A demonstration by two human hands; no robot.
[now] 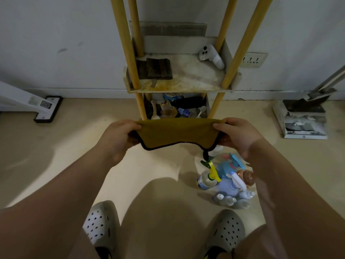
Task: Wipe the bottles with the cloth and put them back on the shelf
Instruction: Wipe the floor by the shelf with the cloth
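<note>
A mustard-yellow cloth (175, 133) with a dark edge is stretched flat between both hands in front of me. My left hand (119, 135) pinches its left end and my right hand (237, 135) pinches its right end. Below the right hand, several bottles (225, 182) stand in a cluster on the floor, among them clear ones, a blue spray bottle and a brown one. The shelf (179, 79) with yellow posts stands against the wall just beyond the cloth.
The shelf's middle tier holds a dark folded cloth (158, 69) and a white controller (211, 56). Its lowest tier (177, 107) is crowded with small items. A white stand base (47, 109) lies at left, a dustpan (302, 118) at right. My two shoes (100, 225) are at the bottom.
</note>
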